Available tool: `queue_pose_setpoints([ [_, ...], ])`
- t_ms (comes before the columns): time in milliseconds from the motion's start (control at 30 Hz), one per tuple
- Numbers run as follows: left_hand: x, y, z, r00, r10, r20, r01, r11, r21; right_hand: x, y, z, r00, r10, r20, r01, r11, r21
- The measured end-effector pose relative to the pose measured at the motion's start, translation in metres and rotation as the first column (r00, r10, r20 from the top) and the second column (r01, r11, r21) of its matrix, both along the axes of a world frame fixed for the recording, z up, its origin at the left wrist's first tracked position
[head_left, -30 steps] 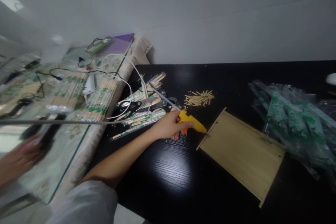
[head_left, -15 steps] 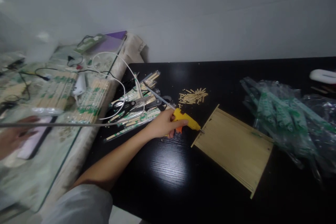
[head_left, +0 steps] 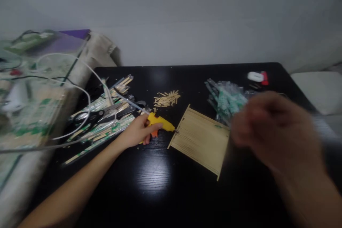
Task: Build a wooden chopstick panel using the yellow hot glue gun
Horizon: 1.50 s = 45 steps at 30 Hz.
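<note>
My left hand is wrapped round a yellow hot glue gun with an orange trigger. A pale glue stick pokes out of its rear end. The gun's metal nozzle meets the left edge of a flat wooden panel, which is made of thin sticks laid side by side and lies on the black table. My right hand, raised close to the camera on the right, is smeared by motion. Its fingers look curled, but whether they hold anything cannot be made out.
Short cut sticks lie in a pile behind the panel. Scissors rest among wrapped chopsticks at left, crossed by a white cable. Empty plastic wrappers and a white case lie on the right.
The view has swung to the right, and my right hand has come into it. My left hand still grips the glue gun, with the nozzle at the panel's edge.
</note>
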<state>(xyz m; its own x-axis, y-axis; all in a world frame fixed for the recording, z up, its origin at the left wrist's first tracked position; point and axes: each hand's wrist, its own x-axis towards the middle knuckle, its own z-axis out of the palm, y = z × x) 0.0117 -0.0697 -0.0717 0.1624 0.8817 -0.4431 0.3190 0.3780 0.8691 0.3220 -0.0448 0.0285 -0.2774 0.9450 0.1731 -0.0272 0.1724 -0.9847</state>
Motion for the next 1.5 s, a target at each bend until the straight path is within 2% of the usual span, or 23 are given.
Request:
queue_pose_setpoints([
  [67, 0.001, 0.001, 0.003, 1.0, 0.003, -0.01, -0.003, 1.0, -0.009, -0.01, 0.011, -0.015, 0.999, 0.016, -0.027, -0.019, 0.997, -0.081],
  [200, 0.005, 0.002, 0.011, 1.0, -0.005, -0.023, 0.004, 0.999, -0.052, -0.029, 0.033, -0.068, 0.994, 0.093, -0.052, -0.102, 0.973, -0.209],
  [300, 0.007, 0.003, 0.013, 0.999, -0.01, -0.04, 0.007, 0.998, -0.057, -0.033, 0.039, -0.101, 0.997, 0.079, -0.008, -0.079, 0.972, -0.223],
  [367, 0.006, 0.003, 0.012, 0.998, -0.011, -0.056, 0.009, 0.999, -0.049, -0.033, 0.039, -0.112, 0.993, 0.083, 0.08, -0.068, 0.983, -0.169],
  [500, 0.0, 0.004, 0.01, 0.996, -0.061, -0.072, 0.055, 0.996, -0.076, -0.032, 0.035, -0.114, 0.96, 0.062, 0.272, -0.059, 0.998, -0.019],
  [600, -0.005, 0.006, 0.011, 0.995, -0.081, -0.061, 0.074, 0.99, -0.122, -0.033, 0.034, -0.113, 0.94, 0.084, 0.332, -0.098, 0.995, 0.026],
  [733, -0.003, 0.006, 0.016, 0.994, -0.07, -0.081, 0.058, 0.989, -0.136, -0.033, 0.034, -0.12, 0.944, 0.067, 0.324, -0.086, 0.995, 0.045],
  [1033, 0.018, 0.01, 0.019, 0.991, 0.049, -0.123, -0.053, 0.998, -0.035, -0.03, 0.039, -0.121, 0.944, 0.109, 0.312, -0.132, 0.99, 0.051],
  [1233, 0.023, 0.02, 0.017, 0.991, 0.048, -0.124, -0.056, 0.997, -0.062, -0.032, 0.039, -0.12, 0.944, 0.108, 0.313, -0.133, 0.989, 0.059],
  [1500, 0.009, 0.016, 0.016, 0.989, -0.054, -0.136, 0.037, 0.991, -0.125, -0.03, 0.036, -0.124, 0.939, 0.125, 0.321, -0.147, 0.988, 0.046],
])
